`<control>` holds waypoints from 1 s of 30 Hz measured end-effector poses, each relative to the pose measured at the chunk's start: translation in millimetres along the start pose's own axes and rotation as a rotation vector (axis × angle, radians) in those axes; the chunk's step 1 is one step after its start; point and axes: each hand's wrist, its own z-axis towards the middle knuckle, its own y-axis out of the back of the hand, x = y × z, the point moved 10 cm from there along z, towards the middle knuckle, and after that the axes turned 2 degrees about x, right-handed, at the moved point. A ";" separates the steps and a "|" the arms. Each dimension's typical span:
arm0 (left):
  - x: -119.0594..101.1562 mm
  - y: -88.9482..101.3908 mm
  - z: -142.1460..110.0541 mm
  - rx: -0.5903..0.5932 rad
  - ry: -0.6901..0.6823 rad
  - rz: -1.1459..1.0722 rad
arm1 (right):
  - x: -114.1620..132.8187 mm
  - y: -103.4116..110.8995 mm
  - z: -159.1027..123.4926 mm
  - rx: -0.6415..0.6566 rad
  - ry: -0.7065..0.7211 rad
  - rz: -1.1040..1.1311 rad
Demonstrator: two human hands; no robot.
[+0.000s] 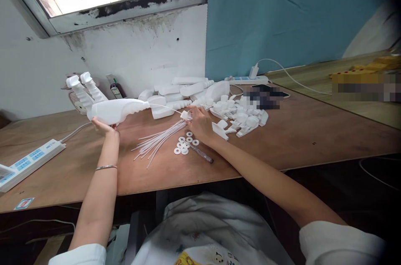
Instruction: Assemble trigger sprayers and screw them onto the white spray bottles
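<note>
My left hand (105,127) is wrapped under a white plastic bottle (114,110) that lies on its side, its ribbed neck facing right. A thin white tube (166,107) runs from the bottle's mouth to a white spray head (186,115). Around that spray head the fingers of my right hand (200,122) are closed, and they partly hide it. Below lie a fanned bundle of white tubes (163,137), several white washers (183,146) and a screwdriver (200,153) with a clear handle.
More white bottles (172,89) are piled at the back, and two stand at left. A heap of spray heads (241,117) lies right of my right hand. Power strips (31,162) with cords sit at left and back. A small dark bottle (115,89) stands by the wall.
</note>
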 end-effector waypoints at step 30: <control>18.4 -68.0 -56.6 0.180 0.012 -0.238 | -19.8 -6.3 1.8 -0.120 -0.136 0.802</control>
